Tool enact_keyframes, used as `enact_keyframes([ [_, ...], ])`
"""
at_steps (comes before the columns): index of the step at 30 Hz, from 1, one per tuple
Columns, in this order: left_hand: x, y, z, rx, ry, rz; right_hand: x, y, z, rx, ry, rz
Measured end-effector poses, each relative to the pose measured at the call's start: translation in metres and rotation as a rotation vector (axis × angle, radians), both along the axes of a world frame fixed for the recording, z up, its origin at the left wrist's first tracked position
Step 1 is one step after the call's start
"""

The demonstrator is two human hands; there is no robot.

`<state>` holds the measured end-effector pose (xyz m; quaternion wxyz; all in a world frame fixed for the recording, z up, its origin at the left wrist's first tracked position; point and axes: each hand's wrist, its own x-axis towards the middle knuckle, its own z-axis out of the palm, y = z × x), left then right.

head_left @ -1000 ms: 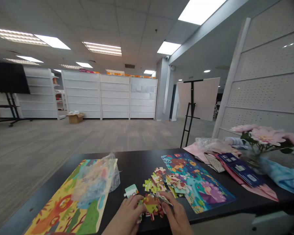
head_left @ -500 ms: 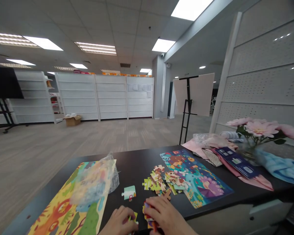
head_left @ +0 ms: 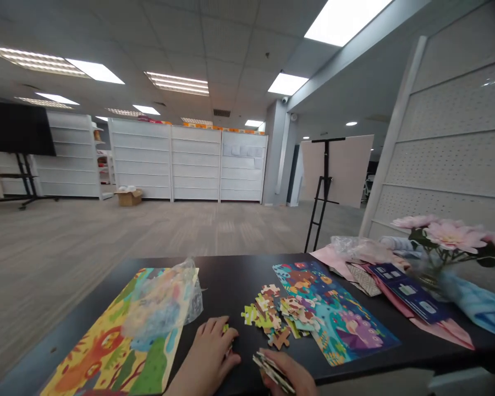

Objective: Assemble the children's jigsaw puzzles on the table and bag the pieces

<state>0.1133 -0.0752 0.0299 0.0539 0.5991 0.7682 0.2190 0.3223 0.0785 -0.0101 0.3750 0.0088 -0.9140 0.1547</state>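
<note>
Left hand (head_left: 208, 352) advanced over black table (head_left: 226, 278), carpet (head_left: 214, 226) beyond

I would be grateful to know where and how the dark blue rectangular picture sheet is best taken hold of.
The dark blue picture sheet is probably best pinched midway along its right edge, coming in from the right: it lies flat, that edge looks free, and multicoloured jigsaw pieces overlap its left edge.

puzzle piece (head_left: 225, 328) mostly hidden by left hand (head_left: 209, 350), right hand (head_left: 291, 375) cut off below, screen (head_left: 18, 129) cropped at left
</note>
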Motion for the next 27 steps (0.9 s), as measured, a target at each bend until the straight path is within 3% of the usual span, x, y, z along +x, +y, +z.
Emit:
enact_keyframes([
  [4,0.003,-0.005,0.005,-0.029,0.007,-0.067,0.003,0.005,0.008,-0.005,-0.038,-0.077],
  [8,-0.005,-0.013,-0.007,-0.05,0.04,-0.22,-0.018,-0.007,0.023,0.017,-0.143,-0.174],
  [10,-0.007,-0.019,-0.014,-0.028,0.056,-0.253,-0.035,-0.013,0.03,-0.022,-0.201,-0.241],
  [14,-0.006,-0.03,-0.015,0.053,-0.008,-0.318,-0.062,-0.013,0.042,-0.198,-0.157,-0.238],
  [16,-0.008,-0.033,-0.011,0.129,-0.147,-0.333,-0.061,-0.01,0.048,-0.282,-0.105,-0.225],
  [18,-0.011,-0.034,-0.007,0.24,-0.326,-0.272,-0.052,-0.011,0.052,-0.276,-0.129,-0.167],
  [22,-0.011,-0.031,0.0,0.372,-0.681,-0.027,-0.031,-0.02,0.058,-0.124,-0.333,-0.003],
  [27,0.004,-0.013,0.009,0.493,-1.244,0.058,-0.027,-0.017,0.043,0.157,-0.393,0.066],
])
